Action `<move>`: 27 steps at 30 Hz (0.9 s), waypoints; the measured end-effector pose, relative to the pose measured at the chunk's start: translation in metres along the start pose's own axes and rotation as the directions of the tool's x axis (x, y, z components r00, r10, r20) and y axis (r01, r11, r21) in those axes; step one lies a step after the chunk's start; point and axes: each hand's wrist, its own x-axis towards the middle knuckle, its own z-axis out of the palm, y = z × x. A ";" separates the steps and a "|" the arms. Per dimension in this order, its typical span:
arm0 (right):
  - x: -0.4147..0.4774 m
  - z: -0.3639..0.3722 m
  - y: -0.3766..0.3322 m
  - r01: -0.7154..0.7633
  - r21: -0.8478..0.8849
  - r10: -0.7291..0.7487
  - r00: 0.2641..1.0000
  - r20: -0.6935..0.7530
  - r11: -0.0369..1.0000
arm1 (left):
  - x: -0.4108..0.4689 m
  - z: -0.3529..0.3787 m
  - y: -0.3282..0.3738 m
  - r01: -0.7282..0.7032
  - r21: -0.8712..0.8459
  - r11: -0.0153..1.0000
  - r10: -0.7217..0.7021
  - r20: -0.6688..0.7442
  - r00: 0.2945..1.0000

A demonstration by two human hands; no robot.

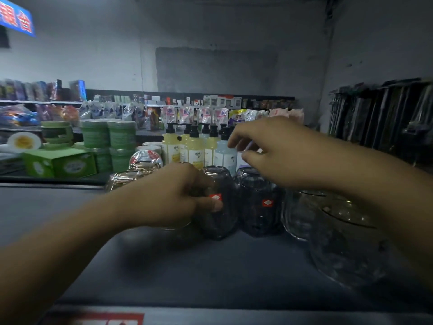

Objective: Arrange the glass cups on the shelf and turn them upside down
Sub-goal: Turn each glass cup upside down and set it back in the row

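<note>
Through the head camera I have the whole job in one view: a row of glass cups stands on the dark shelf (164, 261), in front of pump bottles (194, 146). The left hand (178, 195) has its grip wrapped round a smoky faceted cup (222, 219), thumb pressed beside its red sticker. The right hand (276, 151) hangs above the row with fingers loosely bent. Its grip is slack, and I can see nothing plainly held in it. The held cup sits on or just above the shelf, touching or almost touching a second smoky cup (260, 212) to its right. Both seem to stand base up, though blur keeps me from swearing to it. My main worry is glass on glass, because any twist or slide of the held cup could knock its neighbour and chip or topple it. The right forearm also passes over two clear cups (302, 214) at the right end, which look mouth up, and a dropped elbow could sweep them toward the front edge. The smoky glass is dark, ribbed and smooth, so I judge it slippery in a one-sided hold. More clear cups (121, 179) wait behind the left wrist, too blurred to tell which way up they stand.
</note>
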 end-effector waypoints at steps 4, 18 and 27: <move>-0.030 0.007 -0.011 -0.025 0.168 0.047 0.990 -0.131 0.985 | -0.026 0.004 0.015 0.036 -0.458 0.888 -0.160 -0.235 0.959; -0.012 0.000 -0.018 -0.072 0.397 0.077 0.997 0.002 0.915 | -0.052 0.023 0.015 0.077 -0.621 0.780 -0.484 -0.521 0.703; 0.027 0.024 -0.034 -0.006 0.010 0.003 0.960 0.281 1.000 | -0.039 0.005 -0.030 0.035 0.187 0.982 0.056 -0.458 0.887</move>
